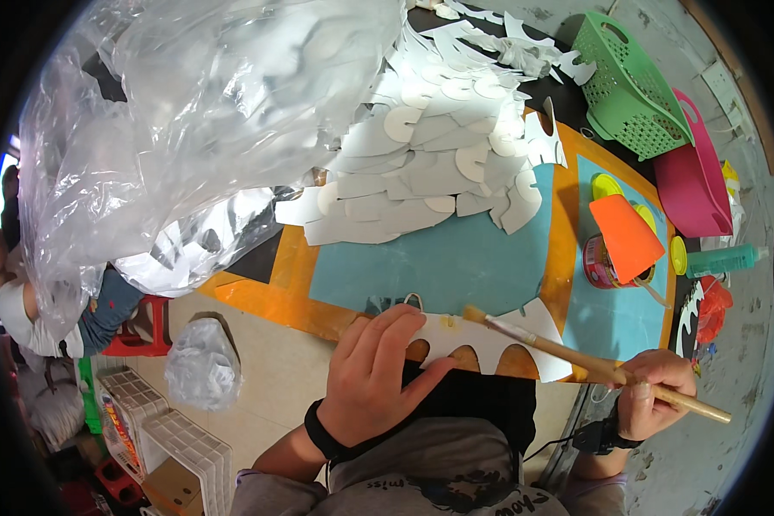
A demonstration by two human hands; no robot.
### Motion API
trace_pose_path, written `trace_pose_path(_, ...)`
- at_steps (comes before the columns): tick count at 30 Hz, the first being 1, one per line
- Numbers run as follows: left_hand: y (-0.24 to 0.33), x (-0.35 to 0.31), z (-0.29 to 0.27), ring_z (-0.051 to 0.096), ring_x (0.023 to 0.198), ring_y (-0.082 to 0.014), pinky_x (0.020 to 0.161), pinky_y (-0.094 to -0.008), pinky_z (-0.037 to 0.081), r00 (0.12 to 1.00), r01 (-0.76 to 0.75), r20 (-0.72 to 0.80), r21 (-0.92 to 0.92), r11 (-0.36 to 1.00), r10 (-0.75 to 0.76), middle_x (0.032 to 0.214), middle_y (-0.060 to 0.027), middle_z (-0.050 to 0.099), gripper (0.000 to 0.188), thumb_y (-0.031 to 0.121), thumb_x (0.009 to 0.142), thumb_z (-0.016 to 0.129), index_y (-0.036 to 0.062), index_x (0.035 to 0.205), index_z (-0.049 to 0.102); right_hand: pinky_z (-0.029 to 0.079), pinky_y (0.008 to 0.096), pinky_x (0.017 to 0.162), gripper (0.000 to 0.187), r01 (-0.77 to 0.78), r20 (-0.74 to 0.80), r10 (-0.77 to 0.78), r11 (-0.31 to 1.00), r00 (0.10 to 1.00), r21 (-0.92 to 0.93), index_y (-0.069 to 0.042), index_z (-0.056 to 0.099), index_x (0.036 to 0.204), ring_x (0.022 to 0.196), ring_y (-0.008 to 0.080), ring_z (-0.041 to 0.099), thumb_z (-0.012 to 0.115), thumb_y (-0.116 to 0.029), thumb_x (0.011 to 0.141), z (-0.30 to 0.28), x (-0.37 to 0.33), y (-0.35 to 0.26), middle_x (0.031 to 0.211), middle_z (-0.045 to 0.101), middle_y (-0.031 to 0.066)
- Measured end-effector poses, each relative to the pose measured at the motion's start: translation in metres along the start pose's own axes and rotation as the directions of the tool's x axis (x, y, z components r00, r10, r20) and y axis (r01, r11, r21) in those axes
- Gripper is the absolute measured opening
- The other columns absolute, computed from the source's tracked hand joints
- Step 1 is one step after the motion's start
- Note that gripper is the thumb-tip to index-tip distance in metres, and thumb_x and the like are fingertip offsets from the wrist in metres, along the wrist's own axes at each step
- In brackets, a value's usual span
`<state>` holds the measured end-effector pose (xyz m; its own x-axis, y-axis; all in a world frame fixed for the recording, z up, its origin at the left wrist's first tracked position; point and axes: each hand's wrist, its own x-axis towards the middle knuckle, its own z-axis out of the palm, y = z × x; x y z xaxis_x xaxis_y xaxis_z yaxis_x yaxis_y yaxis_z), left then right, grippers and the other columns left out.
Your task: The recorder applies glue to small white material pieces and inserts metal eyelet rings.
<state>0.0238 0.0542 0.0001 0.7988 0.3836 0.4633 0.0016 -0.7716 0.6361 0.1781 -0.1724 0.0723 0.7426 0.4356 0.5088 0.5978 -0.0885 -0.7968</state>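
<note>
A white cut-out piece (443, 344) with a scalloped near edge lies at the table's near edge. My left hand (378, 353) holds it down at its left end, fingers together and thumb apart. A small pale loop (414, 299) shows just beyond the fingertips. In my right hand (658, 387) is a wooden-handled brush (568, 353), gripped near the end of its handle. The bristles point left and rest on or just over the piece's far edge, beside a yellowish smear; contact I cannot tell. The brush's shaft crosses over the piece.
A heap of white cut-outs (430, 172) covers the table's far part, beside a large clear plastic bag (206, 112). On the right stand a tin (598, 262) with an orange sheet (623, 232) over it, a green bottle (722, 260), a green basket (628, 95) and a pink basket (697, 189).
</note>
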Motion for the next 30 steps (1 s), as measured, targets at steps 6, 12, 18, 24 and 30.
trace_pose_path(6, 0.001, 0.000, 0.000, 0.061, 0.086, -0.0302, 0.075, -0.0359, 0.050, 1.000, 0.006, -0.001, -0.004, 1.000, -0.006, 0.111, -0.0164, 0.062, 0.053, 0.017, 0.073, 0.083, -0.0002, 0.115, 0.055, 0.049, 0.0262, 0.052, 0.021, 0.170, 0.066, -0.163, 0.978, 0.984, -0.122, -0.007, 0.059, 0.079, 0.051, 0.0193, 0.065, 0.075, -0.020, 0.083, 0.009, 0.000, 0.002, 0.057, 0.064, 0.0097)
trace_pose_path(12, 0.001, 0.000, 0.000, 0.061, 0.086, -0.0306, 0.074, -0.0360, 0.050, 1.000, -0.004, -0.001, -0.007, 1.000, 0.004, 0.111, -0.0169, 0.062, 0.053, 0.017, 0.073, 0.082, -0.0006, 0.115, 0.055, 0.050, 0.0275, 0.055, 0.024, 0.148, 0.052, -0.143, 0.983, 0.988, -0.107, -0.007, 0.058, 0.076, 0.054, 0.0189, 0.065, 0.074, -0.023, 0.084, -0.004, -0.006, 0.005, 0.057, 0.063, 0.0083)
trace_pose_path(18, 0.002, 0.000, -0.001, 0.060, 0.087, -0.0319, 0.075, -0.0373, 0.050, 1.000, 0.000, 0.004, -0.005, 1.000, 0.000, 0.111, -0.0174, 0.062, 0.053, 0.016, 0.073, 0.082, -0.0009, 0.115, 0.055, 0.049, 0.0280, 0.055, 0.025, 0.124, -0.096, -0.137, 0.984, 0.986, -0.131, -0.007, 0.058, 0.082, 0.051, 0.0177, 0.062, 0.073, -0.027, 0.086, -0.012, -0.015, 0.009, 0.060, 0.062, 0.0067)
trace_pose_path(24, 0.001, 0.001, 0.002, 0.062, 0.091, -0.0313, 0.078, -0.0374, 0.051, 1.000, -0.012, -0.017, 0.033, 0.999, 0.012, 0.107, -0.0154, 0.063, 0.059, 0.020, 0.068, 0.087, 0.0015, 0.112, 0.054, 0.050, 0.0265, 0.054, 0.025, 0.199, -0.039, -0.201, 0.978, 0.979, -0.064, -0.008, 0.059, 0.081, 0.050, 0.0179, 0.063, 0.073, -0.028, 0.086, -0.009, -0.016, 0.007, 0.058, 0.065, 0.0082)
trace_pose_path(30, 0.001, -0.001, 0.001, 0.061, 0.090, -0.0313, 0.078, -0.0374, 0.050, 1.000, -0.003, -0.017, 0.042, 0.999, 0.004, 0.107, -0.0151, 0.063, 0.058, 0.021, 0.068, 0.087, 0.0023, 0.112, 0.054, 0.051, 0.0279, 0.053, 0.022, 0.169, 0.097, -0.156, 0.975, 0.983, -0.147, -0.009, 0.061, 0.077, 0.052, 0.0192, 0.065, 0.076, -0.025, 0.081, -0.002, -0.016, 0.008, 0.060, 0.067, 0.0075)
